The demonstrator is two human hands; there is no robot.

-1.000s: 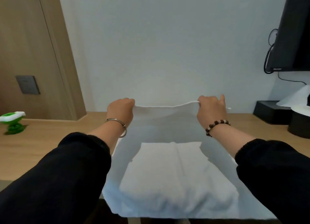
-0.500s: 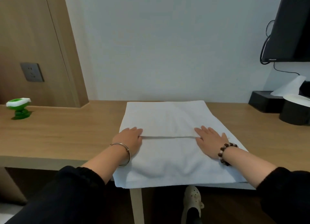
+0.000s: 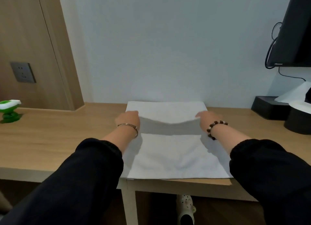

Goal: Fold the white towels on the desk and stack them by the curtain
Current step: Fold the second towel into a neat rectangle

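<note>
1. A pale wall fills the far side, with a wood panel at its left.
2. The wooden desk runs from left to right under it.
3. A black screen hangs at the far right, and cables come down from it.
4. The white towel lies on the middle of the desk. Its near edge is at the near edge of the desk and its far edge is close to the wall. One layer of it is raised in the middle and sags between the two hands.
5. The left hand grips the left end of the raised edge, its fingers curled round the cloth.
6. The right hand holds the right end, the fingers pinching the cloth; blur hides the finer detail.
7. A black box and a round black container stand at the far right of the desk.
8. A green object stands at the far left.
9. A grey socket sits in the wood panel.
10. A metal bangle is on the left wrist and a bead bracelet on the right wrist.
</note>
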